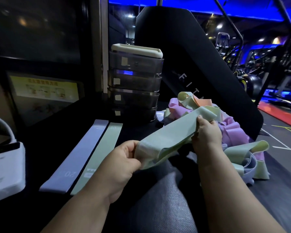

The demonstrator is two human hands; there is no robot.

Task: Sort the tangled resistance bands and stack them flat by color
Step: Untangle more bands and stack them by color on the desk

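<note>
Head view: a pale green band [168,137] spans between both hands. The left grip [123,158] pinches its near end and the right grip [207,132] clasps its far end. The tangled pile [233,130] lies just behind the right grip. A lavender band [74,157] and a flat green band [99,155] lie side by side to the left.

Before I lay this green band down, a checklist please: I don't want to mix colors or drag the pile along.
Grip of left hand and right hand on the held green band: ok.
Free of the tangled pile: cannot tell, far end meets it.
Flattened: not ok, creased and folded.
Matching flat green band laid out: ok.
Separate lavender band beside it: ok.
</note>
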